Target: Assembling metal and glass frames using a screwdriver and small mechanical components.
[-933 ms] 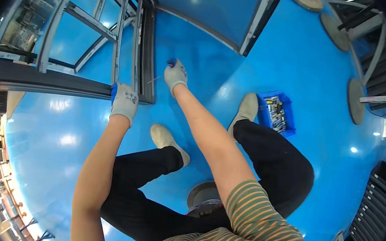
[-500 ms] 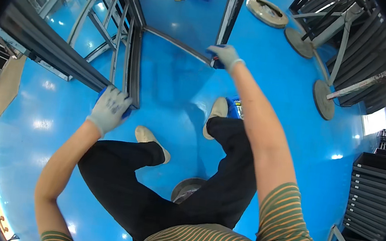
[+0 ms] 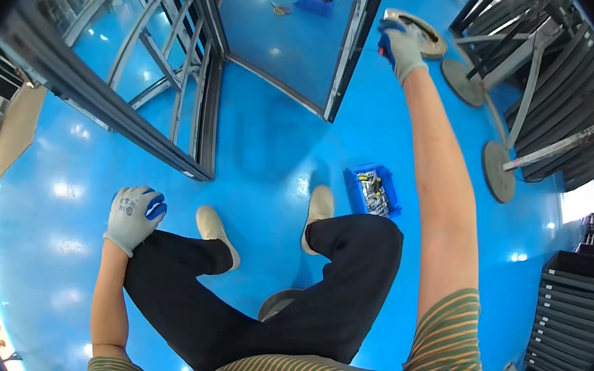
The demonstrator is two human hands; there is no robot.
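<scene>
My left hand, in a white glove with a blue palm, is beside my left knee, apart from the frame. Its fingers are curled in, with nothing visible in them. Out at the far right is my right hand, gloved the same way and closed on a small item with a red end that I cannot make out. Nearest it stands the edge of a dark-framed glass panel, swung out at an angle from a dark metal frame on the left.
A blue bin of small metal parts sits by my right shoe. Through the glass show another blue bin and a yellow-handled tool. A pale coil, round-based stands and stacked dark profiles are at the right.
My left hand has let go of the frame and come back to my knee. My right hand has left the panel's lower corner and moved farther out and right.
</scene>
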